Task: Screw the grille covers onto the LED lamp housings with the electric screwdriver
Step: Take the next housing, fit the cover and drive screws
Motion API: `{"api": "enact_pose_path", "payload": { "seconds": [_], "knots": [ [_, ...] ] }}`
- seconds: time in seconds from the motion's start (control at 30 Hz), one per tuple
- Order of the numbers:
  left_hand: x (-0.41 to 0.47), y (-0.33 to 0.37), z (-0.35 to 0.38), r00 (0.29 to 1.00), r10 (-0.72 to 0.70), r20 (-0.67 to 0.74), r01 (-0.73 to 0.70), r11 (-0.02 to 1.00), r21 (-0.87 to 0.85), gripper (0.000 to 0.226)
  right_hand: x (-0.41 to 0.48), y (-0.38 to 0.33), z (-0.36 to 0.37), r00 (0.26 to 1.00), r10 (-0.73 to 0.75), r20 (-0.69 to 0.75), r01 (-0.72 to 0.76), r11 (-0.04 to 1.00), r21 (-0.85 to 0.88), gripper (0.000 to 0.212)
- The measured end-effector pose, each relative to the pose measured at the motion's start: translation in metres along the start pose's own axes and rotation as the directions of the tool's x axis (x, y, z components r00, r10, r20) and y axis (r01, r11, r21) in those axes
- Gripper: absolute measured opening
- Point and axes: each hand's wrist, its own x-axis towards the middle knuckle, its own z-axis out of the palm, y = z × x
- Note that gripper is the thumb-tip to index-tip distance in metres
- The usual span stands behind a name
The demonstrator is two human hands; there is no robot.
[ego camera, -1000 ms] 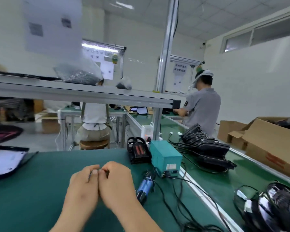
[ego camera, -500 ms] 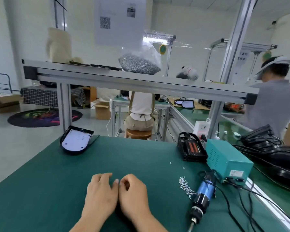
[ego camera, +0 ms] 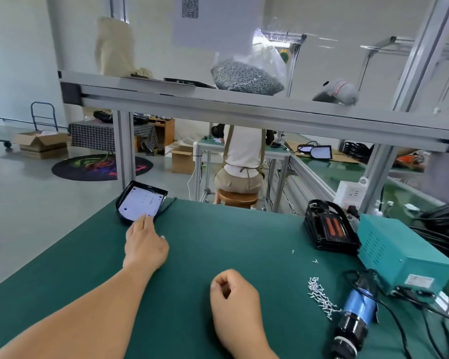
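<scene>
1. Left hand (ego camera: 145, 244), fingers straight, touches the lamp housing (ego camera: 140, 203), a black curved shell with a flat white panel, at the far left of the matte green counter (ego camera: 218, 242).
2. Right hand (ego camera: 233, 294) rests in a loose fist, with nothing visible inside.
3. The cylindrical blue-and-black screwdriver (ego camera: 355, 314) lies at the right, beside silvery screws (ego camera: 320, 299).

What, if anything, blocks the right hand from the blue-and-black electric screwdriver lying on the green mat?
Likely nothing, so yes: the right hand rests on the green mat, the blue-and-black electric screwdriver lies to its right; only loose small silver screws lie between.
</scene>
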Motion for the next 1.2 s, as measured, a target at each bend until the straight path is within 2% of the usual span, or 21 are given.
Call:
{"api": "enact_pose_path", "payload": {
  "seconds": [0.13,0.23,0.33,0.4,0.47,0.53,0.6,0.7,0.8,0.87,0.9,0.93,0.97,1.03,1.07,1.1,1.13,1.17,1.2],
  "knots": [
    [0.025,-0.013,0.001,0.999,-0.042,0.012,0.039,0.982,0.182,0.065,0.004,0.0,0.004,1.0,0.02,0.012,-0.02,1.0,0.01,0.021],
    [0.023,-0.006,0.005,0.997,-0.072,-0.011,0.071,0.945,0.32,0.047,0.007,0.001,0.006,1.0,0.019,0.012,-0.019,1.0,0.019,0.02],
    [0.009,0.002,0.002,0.993,0.044,-0.105,0.006,0.901,0.433,0.023,0.01,0.005,0.008,1.0,0.008,-0.006,-0.008,1.0,0.014,0.019],
    [-0.003,0.003,0.001,0.984,0.118,-0.134,-0.069,0.943,0.325,0.02,0.011,0.005,0.009,1.0,-0.012,-0.019,0.012,1.0,0.019,0.019],
    [-0.021,0.007,0.0,0.972,0.114,-0.207,-0.094,0.99,0.104,0.018,0.011,0.003,0.01,0.999,-0.023,-0.03,0.024,0.998,0.054,0.024],
    [-0.043,0.014,-0.002,0.948,0.109,-0.299,-0.154,0.979,-0.13,0.016,0.012,0.001,0.011,1.0,0.014,-0.026,-0.011,0.991,0.132,0.029],
    [-0.068,0.025,-0.004,0.916,0.144,-0.375,-0.247,0.938,-0.244,0.01,0.012,-0.002,0.01,0.997,0.068,-0.027,-0.06,0.973,0.225,0.03],
    [-0.106,0.043,-0.006,0.877,0.278,-0.392,-0.389,0.89,-0.239,0.009,0.009,-0.009,0.006,0.992,0.124,0.037,-0.127,0.876,0.464,0.031],
    [-0.141,0.054,-0.001,0.837,0.486,-0.249,-0.54,0.806,-0.242,0.01,0.005,-0.01,-0.004,0.988,0.111,0.107,-0.154,0.7,0.697,0.042],
    [-0.158,0.057,0.001,0.784,0.591,-0.19,-0.621,0.736,-0.27,0.011,0.003,-0.008,-0.013,0.983,0.142,0.119,-0.178,0.539,0.823,0.031],
    [-0.164,0.058,0.0,0.769,0.61,-0.19,-0.637,0.708,-0.306,0.014,0.002,-0.008,-0.019,0.98,0.156,0.127,-0.186,0.456,0.87,0.019],
    [-0.166,0.059,-0.003,0.779,0.589,-0.214,-0.623,0.692,-0.364,0.017,0.002,-0.009,-0.023,0.977,0.176,0.117,-0.181,0.407,0.896,0.02],
    [-0.165,0.061,-0.007,0.82,0.512,-0.254,-0.569,0.691,-0.446,0.019,0.002,-0.01,-0.026,0.975,0.194,0.11,-0.179,0.389,0.904,0.029],
    [-0.157,0.063,-0.018,0.941,0.2,-0.274,-0.335,0.674,-0.658,0.011,0.006,-0.015,-0.029,0.971,0.23,0.068,-0.157,0.399,0.903,0.039],
    [-0.151,0.063,-0.022,0.984,0.021,-0.176,-0.156,0.575,-0.803,0.006,0.007,-0.018,-0.029,0.973,0.229,0.043,-0.137,0.414,0.9,0.04],
    [-0.143,0.06,-0.026,0.997,-0.073,0.028,0.055,0.396,-0.917,0.01,0.006,-0.021,-0.03,0.976,0.216,0.028,-0.121,0.433,0.893,0.041],
    [-0.136,0.054,-0.027,0.963,-0.048,0.266,0.27,0.211,-0.939,0.029,0.006,-0.024,-0.029,0.983,0.184,0.019,-0.099,0.434,0.895,0.044],
    [-0.129,0.049,-0.028,0.889,0.038,0.456,0.451,0.103,-0.887,0.054,0.006,-0.025,-0.029,0.989,0.146,0.018,-0.083,0.448,0.89,0.049],
    [-0.124,0.046,-0.029,0.808,0.117,0.578,0.576,0.055,-0.816,0.076,0.006,-0.023,-0.028,0.993,0.108,0.038,-0.084,0.464,0.882,0.058]
  ]
}}
